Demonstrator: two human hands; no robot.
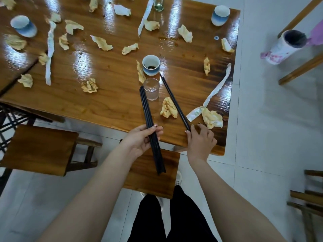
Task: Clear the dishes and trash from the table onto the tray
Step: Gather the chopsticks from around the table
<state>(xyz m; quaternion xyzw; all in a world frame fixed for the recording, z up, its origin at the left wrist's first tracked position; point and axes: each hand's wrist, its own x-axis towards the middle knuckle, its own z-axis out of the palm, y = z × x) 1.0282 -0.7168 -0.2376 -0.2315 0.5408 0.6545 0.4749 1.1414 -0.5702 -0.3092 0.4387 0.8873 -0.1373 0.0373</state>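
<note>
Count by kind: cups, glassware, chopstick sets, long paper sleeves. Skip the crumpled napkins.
Blue-and-white cups: 3
Glassware: 2 (ribbed tumbler; glass vessel cut off at the top edge)
Black chopstick sets: 2 (bundle gripped by left hand; table set pinched by right hand)
Long paper sleeves: 3
Total: 10

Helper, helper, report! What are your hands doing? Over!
Left hand grips chopstick bundle. Right hand pinches loose chopsticks by the end. Napkin against them, glass close. No tray in view.
</note>
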